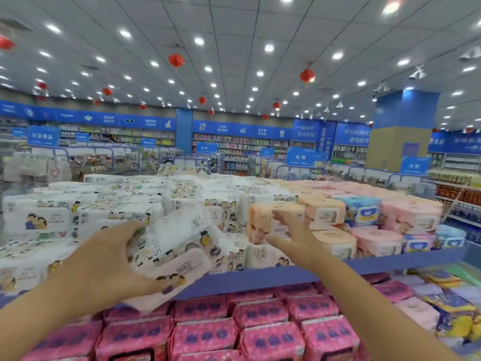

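Note:
My left hand [104, 259] grips a white wet-wipe multipack [171, 254] with cartoon figures, tilted over the front edge of the upper display tier. My right hand [291, 235] is open, fingers spread, reaching toward an orange pack [260, 220] in the stack; whether it touches that pack is unclear. White packs [52, 217] fill the left of the tier, orange and pink packs [406, 217] the right.
A blue shelf edge [260, 278] fronts the upper tier. Below it lie rows of bright pink packs [260, 334], with purple and yellow packs [453, 308] at the right. Store aisles, blue signs and a blue pillar [403, 131] stand behind.

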Demonstrator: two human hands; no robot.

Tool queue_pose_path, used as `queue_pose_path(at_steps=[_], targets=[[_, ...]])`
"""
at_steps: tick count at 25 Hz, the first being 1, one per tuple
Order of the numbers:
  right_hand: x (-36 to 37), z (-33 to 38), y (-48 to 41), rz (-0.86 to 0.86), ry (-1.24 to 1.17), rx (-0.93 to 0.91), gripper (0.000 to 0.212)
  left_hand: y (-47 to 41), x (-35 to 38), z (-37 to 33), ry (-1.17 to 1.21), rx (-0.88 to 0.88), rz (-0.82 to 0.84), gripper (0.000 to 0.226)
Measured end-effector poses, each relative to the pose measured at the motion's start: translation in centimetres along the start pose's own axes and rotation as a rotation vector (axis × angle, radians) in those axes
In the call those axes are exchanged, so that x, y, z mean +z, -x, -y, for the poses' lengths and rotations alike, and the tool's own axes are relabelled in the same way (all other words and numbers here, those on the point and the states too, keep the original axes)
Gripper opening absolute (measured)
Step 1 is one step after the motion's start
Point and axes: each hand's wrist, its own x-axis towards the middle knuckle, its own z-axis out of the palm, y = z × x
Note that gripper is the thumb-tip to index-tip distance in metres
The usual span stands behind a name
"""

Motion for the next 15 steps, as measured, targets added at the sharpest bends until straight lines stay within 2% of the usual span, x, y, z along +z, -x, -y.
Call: queue_pose_path(at_steps=[1, 2, 5, 8, 11, 13, 15], targets=[[-1.2, -0.7, -1.6, 0.026, 0.085, -0.014, 0.096, -1.7, 1.7, -0.8, 0.136, -0.040, 0.026, 0.100], [-2.2, -1.3, -3.2, 0.055, 0.198, -0.034, 0.093, -3.7, 3.3, -1.6, 0.171, -0.073, -0.048, 0.093], [-4.0, -3.4, -8.5, 0.171, 0.597, -0.084, 0.100, -8.6, 7.2, -3.5, 0.447, -0.216, -0.070, 0.102], [-4.3, -4.9, -12.7, 0.312, 0.789, -0.081, 0.102, -10.8, 9.1, -4.9, 0.725, -0.310, -0.121, 0.064], [-4.4, -5.1, -14.7, 0.323, 0.903, -0.126, 0.085, -11.5, 10.5, -4.7, 0.879, -0.379, -0.083, 0.037], [-4.6, -4.6, -14.5, 0.299, 0.928, -0.142, 0.078, -10.9, 10.8, -4.2, 0.929, -0.464, -0.100, 0.042], [-4.8, -4.1, -12.7, 0.252, 0.848, -0.128, 0.077, -9.6, 10.8, -3.0, 0.986, -0.527, -0.122, 0.061]])
